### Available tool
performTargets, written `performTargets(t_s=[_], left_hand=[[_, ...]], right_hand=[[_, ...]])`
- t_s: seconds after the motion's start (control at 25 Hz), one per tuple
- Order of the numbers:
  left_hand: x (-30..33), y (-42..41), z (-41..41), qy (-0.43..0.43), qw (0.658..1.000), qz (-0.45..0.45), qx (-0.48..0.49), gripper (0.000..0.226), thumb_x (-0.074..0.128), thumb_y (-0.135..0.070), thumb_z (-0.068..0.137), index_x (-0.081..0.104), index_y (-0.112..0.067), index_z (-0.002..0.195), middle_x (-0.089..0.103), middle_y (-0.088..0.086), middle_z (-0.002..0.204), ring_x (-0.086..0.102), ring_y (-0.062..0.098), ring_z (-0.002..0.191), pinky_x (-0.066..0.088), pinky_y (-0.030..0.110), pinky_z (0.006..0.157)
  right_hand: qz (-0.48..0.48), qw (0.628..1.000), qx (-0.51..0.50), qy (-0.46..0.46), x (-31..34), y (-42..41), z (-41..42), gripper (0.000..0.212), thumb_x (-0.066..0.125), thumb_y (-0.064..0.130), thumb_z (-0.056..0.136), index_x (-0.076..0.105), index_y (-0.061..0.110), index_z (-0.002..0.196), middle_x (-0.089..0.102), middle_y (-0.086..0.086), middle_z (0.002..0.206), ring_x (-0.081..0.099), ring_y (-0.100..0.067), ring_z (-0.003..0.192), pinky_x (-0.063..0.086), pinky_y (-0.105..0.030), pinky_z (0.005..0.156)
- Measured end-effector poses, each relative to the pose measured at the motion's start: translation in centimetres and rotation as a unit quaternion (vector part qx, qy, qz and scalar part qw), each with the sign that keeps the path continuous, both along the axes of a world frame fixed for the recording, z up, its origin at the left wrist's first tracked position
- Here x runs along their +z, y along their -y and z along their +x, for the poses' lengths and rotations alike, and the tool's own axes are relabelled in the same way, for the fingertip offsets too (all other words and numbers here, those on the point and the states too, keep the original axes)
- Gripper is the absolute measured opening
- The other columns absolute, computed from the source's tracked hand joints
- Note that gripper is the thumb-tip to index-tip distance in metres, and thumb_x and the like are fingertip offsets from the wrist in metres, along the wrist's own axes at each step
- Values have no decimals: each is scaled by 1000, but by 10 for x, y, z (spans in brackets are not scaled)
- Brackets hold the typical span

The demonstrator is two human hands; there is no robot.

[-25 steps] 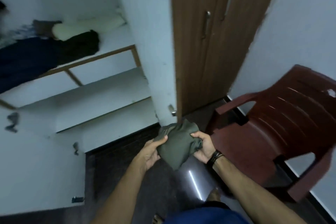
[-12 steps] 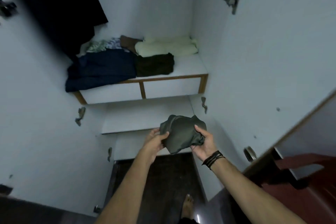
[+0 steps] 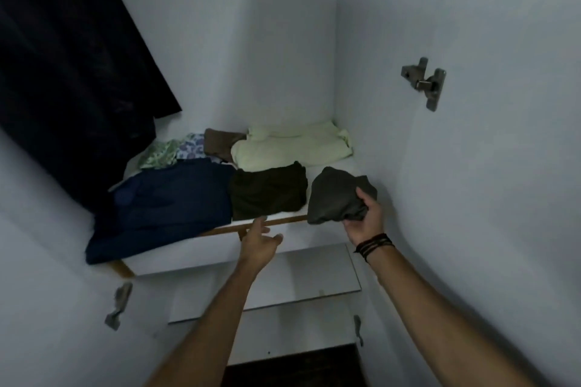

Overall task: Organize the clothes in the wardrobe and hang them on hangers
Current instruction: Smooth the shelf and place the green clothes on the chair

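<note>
My right hand [image 3: 366, 220] grips a folded grey-green garment [image 3: 333, 195] at the right front corner of the wardrobe's upper shelf [image 3: 270, 223]. My left hand [image 3: 259, 243] is open, fingers spread, just below the shelf's wooden front edge and holds nothing. On the shelf lie a folded dark olive garment [image 3: 267, 190], a dark blue garment [image 3: 166, 210] hanging over the edge, pale yellow folded cloth [image 3: 292, 148], a brown piece [image 3: 220, 143] and patterned pieces [image 3: 169, 152]. A black garment [image 3: 69, 72] hangs at upper left.
White wardrobe walls close in on both sides. A metal door hinge [image 3: 424, 82] sticks out of the right wall, and smaller hinges [image 3: 118, 305] sit lower on the left and right. A lower white shelf [image 3: 283, 286] lies beneath, with dark floor [image 3: 295, 367] below it.
The view swung from the chair and door into the wardrobe. Both hands rose with the grey-green garment; the left hand has let go, and the right hand carried it up to the upper shelf.
</note>
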State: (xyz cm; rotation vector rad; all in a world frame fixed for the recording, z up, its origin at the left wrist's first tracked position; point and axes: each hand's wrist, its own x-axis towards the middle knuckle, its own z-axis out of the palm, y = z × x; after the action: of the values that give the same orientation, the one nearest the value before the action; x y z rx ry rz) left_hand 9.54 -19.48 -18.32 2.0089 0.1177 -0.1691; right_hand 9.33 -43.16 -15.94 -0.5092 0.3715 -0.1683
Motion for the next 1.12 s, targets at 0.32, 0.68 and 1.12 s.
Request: performTargets(t_s=[0.32,0.68,1.12], left_hand=[[-23,-4,114,150,960,225,-69,73,60,-47,90,35,-13,150,39,15,153,39,31,139,34,46,115],[-75,-44,163,202,877,421,-109,83,20,-73,90,34,-20,153,24,16,161,22,30,150,13,63,116],[-72,-46,174,237,888,380,-103,84,25,-72,92,29,-16,155,18,16,163,15,28,151,8,60,119]], right_hand=[[-184,979,8,-88,-3,19,130,50,68,19,84,58,8,132,64,-11,126,60,-29,113,48,-44,101],[-868,492,45,-46,-58,-95,153,80,40,73,87,23,30,152,16,-2,162,12,-22,149,4,-60,117],[-909,398,42,-114,-86,-117,156,81,22,69,94,10,20,156,-1,-4,165,-2,-20,152,-3,-57,120]])
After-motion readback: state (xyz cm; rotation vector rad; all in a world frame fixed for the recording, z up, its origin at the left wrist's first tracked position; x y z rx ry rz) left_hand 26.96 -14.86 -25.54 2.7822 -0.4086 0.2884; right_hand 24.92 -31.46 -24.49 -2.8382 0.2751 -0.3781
